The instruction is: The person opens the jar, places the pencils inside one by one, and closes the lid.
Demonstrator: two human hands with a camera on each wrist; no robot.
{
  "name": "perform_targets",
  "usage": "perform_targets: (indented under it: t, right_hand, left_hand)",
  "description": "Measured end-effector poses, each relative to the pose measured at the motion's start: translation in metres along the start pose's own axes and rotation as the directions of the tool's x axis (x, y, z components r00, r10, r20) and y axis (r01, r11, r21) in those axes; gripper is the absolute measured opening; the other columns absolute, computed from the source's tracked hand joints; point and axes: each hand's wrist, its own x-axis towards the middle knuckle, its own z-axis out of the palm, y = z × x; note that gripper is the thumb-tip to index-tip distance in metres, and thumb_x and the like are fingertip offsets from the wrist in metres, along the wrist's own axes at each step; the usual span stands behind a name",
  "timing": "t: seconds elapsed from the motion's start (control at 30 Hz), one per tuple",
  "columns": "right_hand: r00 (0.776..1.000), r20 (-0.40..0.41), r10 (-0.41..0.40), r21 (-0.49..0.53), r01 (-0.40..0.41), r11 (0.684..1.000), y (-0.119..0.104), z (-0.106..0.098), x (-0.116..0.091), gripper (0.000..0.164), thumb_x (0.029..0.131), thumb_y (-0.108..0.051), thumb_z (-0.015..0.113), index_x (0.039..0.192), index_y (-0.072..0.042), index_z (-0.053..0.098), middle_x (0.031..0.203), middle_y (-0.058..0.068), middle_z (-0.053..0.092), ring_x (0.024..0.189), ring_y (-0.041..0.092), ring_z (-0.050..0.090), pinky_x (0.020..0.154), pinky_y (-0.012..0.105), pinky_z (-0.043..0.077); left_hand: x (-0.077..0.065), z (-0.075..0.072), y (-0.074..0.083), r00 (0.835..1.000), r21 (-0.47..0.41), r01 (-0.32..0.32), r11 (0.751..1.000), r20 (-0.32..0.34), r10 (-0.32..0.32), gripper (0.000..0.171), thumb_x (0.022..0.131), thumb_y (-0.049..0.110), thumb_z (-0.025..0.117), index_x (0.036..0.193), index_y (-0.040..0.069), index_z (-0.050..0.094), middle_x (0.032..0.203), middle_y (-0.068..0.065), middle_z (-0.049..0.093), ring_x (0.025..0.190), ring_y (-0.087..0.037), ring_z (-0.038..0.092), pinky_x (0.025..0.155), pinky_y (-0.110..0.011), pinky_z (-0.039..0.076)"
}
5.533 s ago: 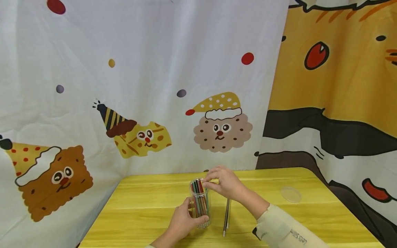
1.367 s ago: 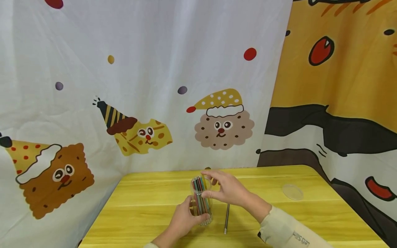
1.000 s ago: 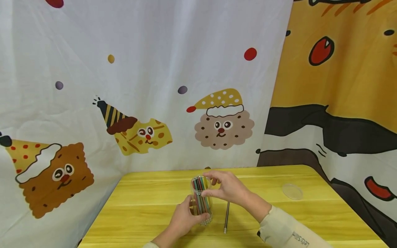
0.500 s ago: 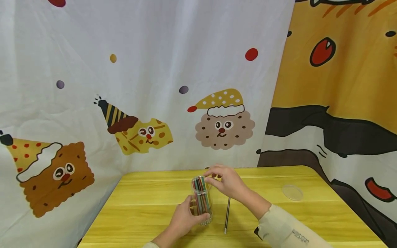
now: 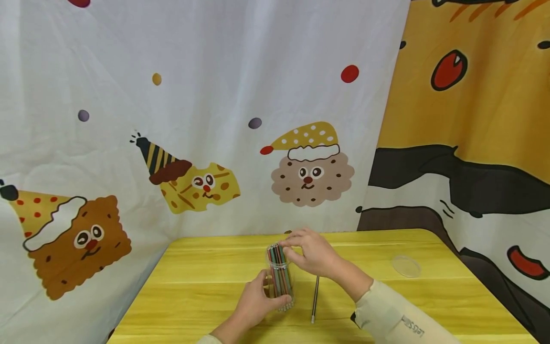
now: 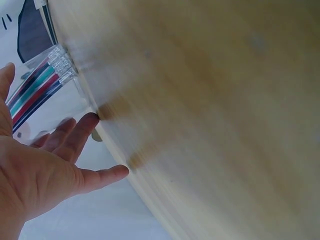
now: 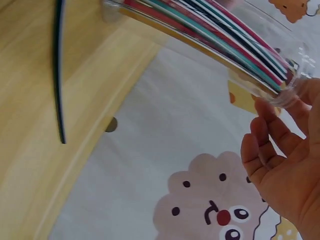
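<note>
A clear plastic jar point(image 5: 290, 274) full of colored pencils point(image 5: 277, 258) tilts slightly on the table. My left hand point(image 5: 253, 301) grips its lower part, thumb across the front. At the top, my right hand point(image 5: 313, 253) has its index finger and thumb right at the rim, beside the pencil ends. The right wrist view shows that hand's other fingers curved loosely under the jar's mouth; I cannot tell whether it pinches a pencil or the rim. One dark pencil point(image 5: 315, 301) lies on the table right of the jar, its white end toward me.
A clear round lid point(image 5: 406, 266) lies at the right of the yellow wood-grain table point(image 5: 206, 272). Behind the table's far edge hangs a white curtain point(image 5: 206, 62) with cartoon prints.
Two pencils lay beside the jar in the oldest frame; one lies there now. My right hand has risen slightly at the rim over the last second. The left hand keeps its grip.
</note>
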Motion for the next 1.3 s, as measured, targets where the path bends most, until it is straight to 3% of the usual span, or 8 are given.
perform_targets:
  t: [0.17, 0.33, 0.53, 0.63, 0.7, 0.97, 1.2, 1.3]
  right_hand:
    - [0.997, 0.037, 0.062, 0.110, -0.066, 0.992, 0.005, 0.003, -0.005, 0.037, 0.112, -0.041, 0.057, 0.141, -0.024, 0.072, 0.140, 0.006, 0.072, 0.137, 0.034, 0.062, 0.110, 0.059, 0.055]
    - [0.976, -0.018, 0.218, 0.159, -0.213, 0.964, 0.020, 0.006, -0.005, 0.045, 0.111, -0.042, 0.058, 0.151, -0.021, 0.062, 0.119, 0.000, 0.077, 0.093, 0.012, 0.068, 0.075, 0.032, 0.059]
    - [0.822, 0.049, 0.568, -0.140, -0.557, 0.818, 0.056, 0.029, -0.021, 0.069, 0.100, -0.044, 0.076, 0.151, -0.003, 0.055, 0.069, 0.000, 0.067, 0.053, 0.010, 0.049, 0.048, 0.027, 0.040]
    - [0.758, 0.133, 0.638, -0.238, -0.601, 0.763, 0.067, 0.047, -0.033, 0.086, 0.092, -0.051, 0.083, 0.151, 0.003, 0.052, 0.071, 0.006, 0.068, 0.054, 0.015, 0.049, 0.048, 0.030, 0.041]
    - [0.748, 0.151, 0.646, -0.254, -0.602, 0.757, 0.072, 0.056, -0.038, 0.088, 0.087, -0.049, 0.088, 0.149, 0.003, 0.053, 0.081, 0.009, 0.072, 0.060, 0.017, 0.053, 0.051, 0.033, 0.046]
    - [0.784, 0.193, 0.589, -0.250, -0.541, 0.803, 0.081, 0.061, -0.048, 0.058, 0.091, -0.002, 0.079, 0.145, -0.003, 0.057, 0.073, 0.008, 0.068, 0.056, 0.015, 0.045, 0.050, 0.029, 0.036]
    - [0.904, 0.198, 0.378, -0.089, -0.368, 0.926, 0.086, 0.039, -0.045, 0.061, 0.096, 0.007, 0.072, 0.153, -0.006, 0.052, 0.108, 0.015, 0.077, 0.074, 0.020, 0.069, 0.066, 0.036, 0.056]
    - [0.964, 0.093, 0.248, -0.053, -0.244, 0.968, 0.077, 0.016, -0.034, 0.062, 0.097, 0.003, 0.073, 0.155, -0.008, 0.052, 0.112, 0.015, 0.079, 0.079, 0.021, 0.074, 0.071, 0.036, 0.061]
  left_hand:
    - [0.001, 0.001, -0.001, 1.000, -0.003, -0.005, 1.000, -0.001, 0.005, 0.088, 0.088, 0.041, 0.090, 0.152, 0.000, 0.047, 0.137, -0.024, 0.070, 0.107, -0.031, 0.076, 0.085, -0.050, 0.067]
    - [0.001, 0.001, 0.000, 1.000, 0.001, 0.012, 1.000, -0.007, -0.012, 0.088, 0.087, 0.041, 0.091, 0.152, 0.001, 0.048, 0.137, -0.023, 0.070, 0.107, -0.031, 0.076, 0.086, -0.051, 0.066]
    - [0.001, 0.001, 0.001, 0.999, -0.001, 0.025, 1.000, -0.021, -0.025, 0.088, 0.086, 0.040, 0.092, 0.151, 0.001, 0.049, 0.136, -0.023, 0.070, 0.108, -0.032, 0.076, 0.087, -0.051, 0.066]
    - [0.001, 0.001, 0.000, 0.999, 0.002, 0.030, 1.000, -0.024, -0.030, 0.089, 0.085, 0.040, 0.093, 0.152, 0.000, 0.048, 0.136, -0.024, 0.070, 0.108, -0.034, 0.076, 0.088, -0.051, 0.066]
    - [0.001, 0.001, 0.000, 0.999, 0.010, 0.033, 0.999, -0.029, -0.033, 0.091, 0.085, 0.040, 0.093, 0.152, 0.000, 0.048, 0.135, -0.024, 0.070, 0.108, -0.034, 0.076, 0.088, -0.051, 0.066]
    - [0.000, 0.004, 0.001, 0.999, 0.020, 0.031, 0.999, -0.030, -0.030, 0.088, 0.085, 0.041, 0.093, 0.149, -0.001, 0.050, 0.132, -0.024, 0.071, 0.106, -0.033, 0.076, 0.086, -0.050, 0.067]
    - [0.000, 0.003, -0.001, 0.999, 0.024, 0.025, 0.999, -0.028, -0.025, 0.086, 0.085, 0.041, 0.092, 0.149, 0.000, 0.051, 0.131, -0.022, 0.072, 0.104, -0.030, 0.076, 0.084, -0.049, 0.067]
    - [0.001, 0.003, -0.001, 0.999, 0.027, 0.027, 0.999, -0.032, -0.026, 0.085, 0.085, 0.042, 0.092, 0.148, 0.001, 0.052, 0.130, -0.020, 0.073, 0.103, -0.028, 0.076, 0.083, -0.048, 0.066]
